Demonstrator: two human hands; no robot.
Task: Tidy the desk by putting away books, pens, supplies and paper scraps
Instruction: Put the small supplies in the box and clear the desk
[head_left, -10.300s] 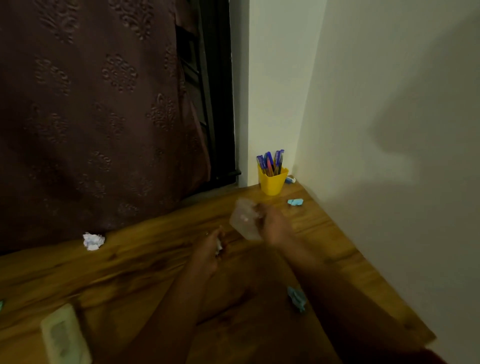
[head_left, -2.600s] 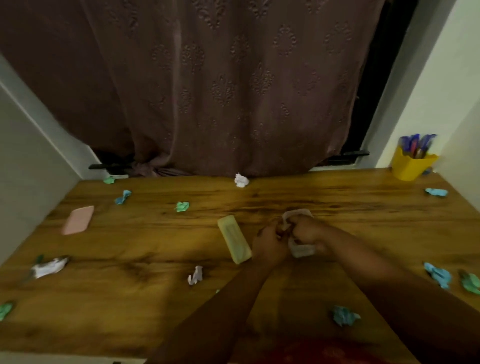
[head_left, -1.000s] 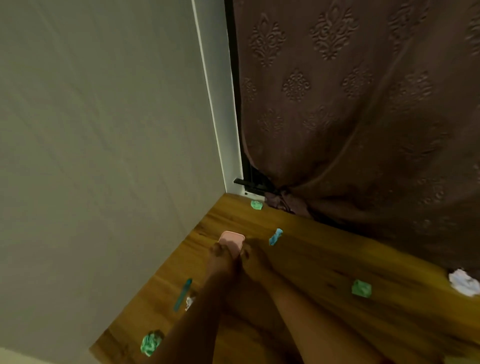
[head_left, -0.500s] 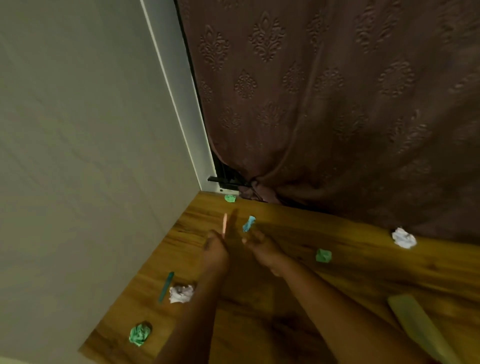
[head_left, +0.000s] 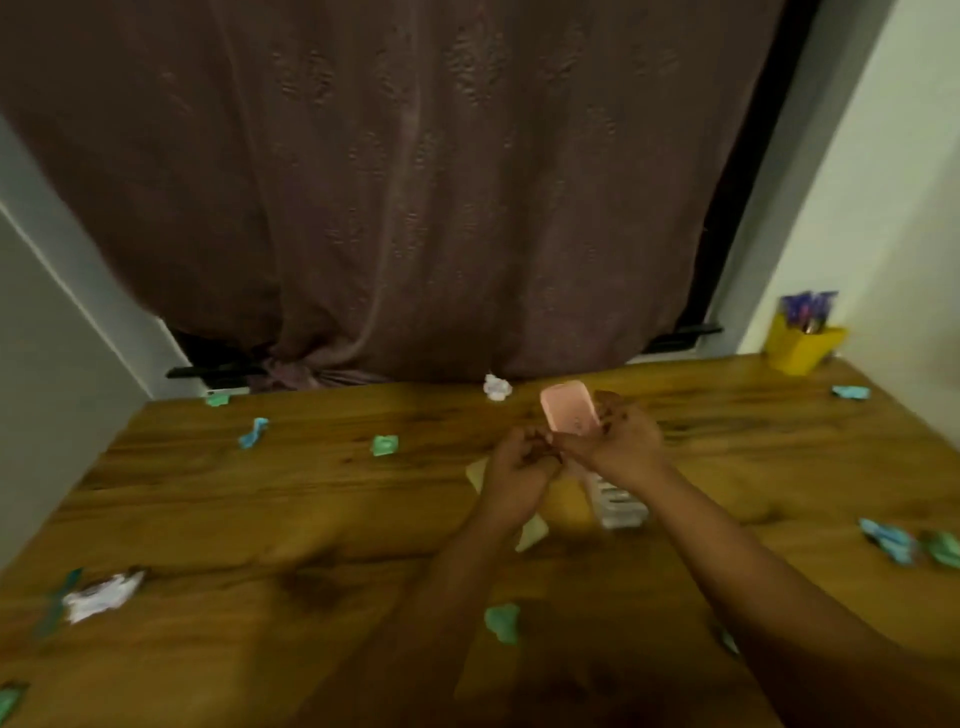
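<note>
We held a pink eraser (head_left: 569, 414) up over the wooden desk (head_left: 260, 519) with our right hand (head_left: 621, 441), fingers curled round its lower end, while our left hand (head_left: 514, 465) sat just beside it, fingers curled at the eraser's bottom edge; the blur kept us from telling whether it pinched anything. Directly beneath both hands lay a pale yellow eraser (head_left: 530, 532), half hidden by the left wrist, and a clear plastic box (head_left: 618, 504) under the right wrist. Just beyond the eraser's tip sat a white paper scrap (head_left: 497, 387) against the brown curtain (head_left: 415, 182). Left of the hands lay green (head_left: 385, 445) and blue (head_left: 253, 432) scraps; another green scrap (head_left: 503, 622) lay near the left forearm. Far to the right stood a yellow pen cup (head_left: 802, 351).
</note>
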